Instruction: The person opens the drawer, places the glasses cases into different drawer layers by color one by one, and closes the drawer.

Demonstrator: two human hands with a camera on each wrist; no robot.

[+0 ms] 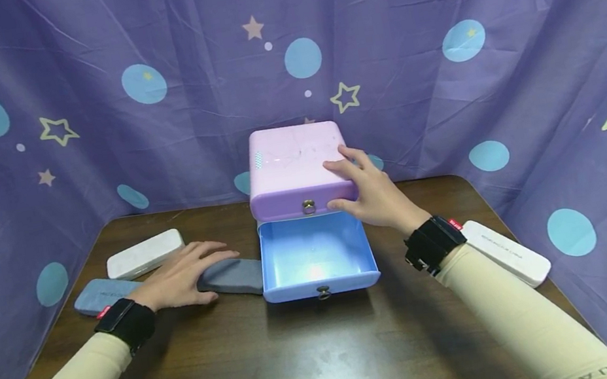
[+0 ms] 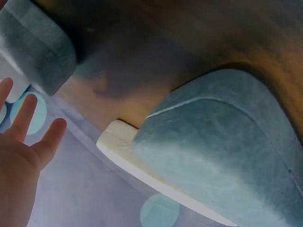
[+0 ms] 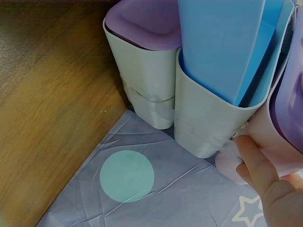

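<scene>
Right hand braces the pink top drawer of the small drawer box: fingers flat over its top right corner, thumb against the front, likely holding the box steady while the blue lower drawer sits pulled out toward the person. The blue drawer looks empty.

Left hand lies flat and open on a grey case on the table, just left of the open drawer; fingers relaxed, no grip.

Other cases: a white one and a blue-grey one further left, another white one on the right, partly behind the right wrist.

Hard to read: left wrist view is blurred, showing mostly case fabric. Box frame shows only in the right wrist view.
</scene>
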